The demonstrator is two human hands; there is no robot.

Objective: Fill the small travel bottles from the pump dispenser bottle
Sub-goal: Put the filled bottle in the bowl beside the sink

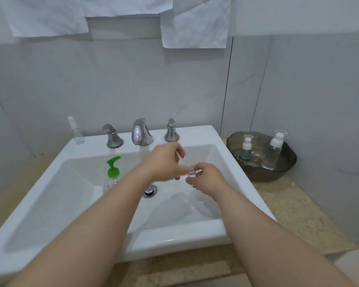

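Observation:
The pump dispenser bottle (112, 176), clear with a green pump head, stands inside the white sink (220, 230) at the left of the basin. Over the basin's middle my right hand (205, 181) grips a small clear travel bottle (191, 172) upright, with its neck showing above my fingers. My left hand (165, 162), blurred, is just left of the bottle's neck and pinches a thin white piece that looks like the bottle's spray cap (177, 155). Another clear travel bottle (76, 131) with a white spray top stands on the sink's back left ledge.
A dark glass bowl (286, 172) on the speckled counter at the right holds a short bottle with blue liquid (246, 148) and a taller clear bottle (275, 151). The chrome tap (141, 132) and two handles stand behind the basin. The drain plug (150, 190) lies below my hands.

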